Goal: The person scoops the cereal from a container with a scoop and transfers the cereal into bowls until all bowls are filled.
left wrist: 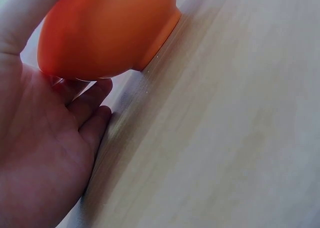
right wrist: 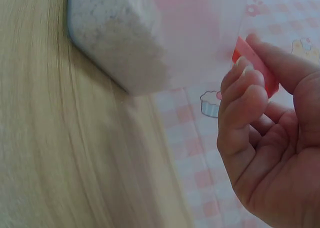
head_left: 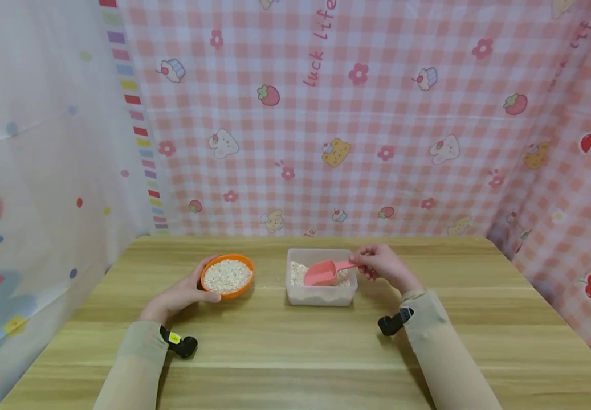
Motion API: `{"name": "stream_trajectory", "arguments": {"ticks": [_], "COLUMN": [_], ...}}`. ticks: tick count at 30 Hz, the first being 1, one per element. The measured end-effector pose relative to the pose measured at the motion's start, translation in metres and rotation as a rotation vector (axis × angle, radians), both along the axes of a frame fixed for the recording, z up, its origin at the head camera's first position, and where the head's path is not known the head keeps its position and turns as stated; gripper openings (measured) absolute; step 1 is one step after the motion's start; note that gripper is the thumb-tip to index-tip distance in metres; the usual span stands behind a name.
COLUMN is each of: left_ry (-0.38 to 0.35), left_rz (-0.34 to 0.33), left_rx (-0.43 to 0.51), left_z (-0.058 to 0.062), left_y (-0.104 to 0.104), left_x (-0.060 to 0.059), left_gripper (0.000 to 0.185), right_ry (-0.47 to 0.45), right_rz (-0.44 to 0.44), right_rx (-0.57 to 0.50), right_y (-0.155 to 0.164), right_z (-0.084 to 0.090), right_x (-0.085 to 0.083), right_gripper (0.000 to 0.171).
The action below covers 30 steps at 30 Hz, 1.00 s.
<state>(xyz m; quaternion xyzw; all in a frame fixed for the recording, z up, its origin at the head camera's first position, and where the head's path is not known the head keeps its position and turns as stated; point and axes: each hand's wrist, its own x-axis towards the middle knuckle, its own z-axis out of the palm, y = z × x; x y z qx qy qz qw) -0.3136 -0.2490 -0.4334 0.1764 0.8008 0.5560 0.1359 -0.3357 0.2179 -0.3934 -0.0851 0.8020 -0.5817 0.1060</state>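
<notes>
An orange bowl [head_left: 236, 294] heaped with pale flakes like oats stands left of the middle of the table. My left hand [head_left: 184, 294] holds its left side, thumb along the front and fingers round the back; the left wrist view shows the bowl's smooth outside [left wrist: 110, 33] and foot at the wood. To the right, my right hand [head_left: 384, 267] pinches the handle end of a pink scoop [head_left: 320, 274] between thumb and fingers. The scoop's head lies inside a translucent plastic box [head_left: 321, 297] holding more flakes. Through the box wall [right wrist: 115, 58], the right wrist view shows the flakes and a pink blur.
Both things stand on a wood-grain table [head_left: 274, 353], with bare wood between bowl and box. A pink checked cloth [head_left: 295, 125] hangs behind the table's back edge, and a white patterned cloth [head_left: 44, 159] hangs at the left. Each wrist wears a black camera [head_left: 184, 346].
</notes>
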Motion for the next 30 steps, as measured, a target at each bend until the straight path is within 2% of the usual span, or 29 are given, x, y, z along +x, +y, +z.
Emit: {"name": "stream_trajectory", "arguments": {"ticks": [9,15,20,22,27,30], "left_ry": [0.008,-0.005,-0.019,-0.015,0.013,0.027], "left_rz": [0.031,0.033,0.049,0.049,-0.004,-0.028], "left_rx": [-0.041,0.008,0.014,0.011,0.037,0.058], "left_z": [-0.002,-0.002,-0.001,-0.001,0.0,0.001], "left_y": [-0.009,-0.009,-0.008,-0.006,-0.004,-0.008], "left_x": [0.006,0.009,0.011,0.009,0.0,-0.005], "left_gripper": [0.107,0.106,0.106,0.106,0.104,0.101], "right_ry": [-0.031,-0.059,-0.07,-0.072,-0.061,-0.041], "right_rz": [0.066,0.074,0.05,0.013,-0.065,-0.068], "right_rx": [-0.021,-0.078,-0.096,-0.092,-0.07,-0.024], "right_y": [-0.003,-0.003,0.002,0.007,0.022,0.033], "right_z": [-0.006,-0.008,-0.007,-0.006,0.0,0.004], "right_x": [-0.006,-0.009,-0.01,-0.009,-0.009,-0.009], "right_gripper": [0.026,0.032,0.047,0.053,0.061,0.065]}}
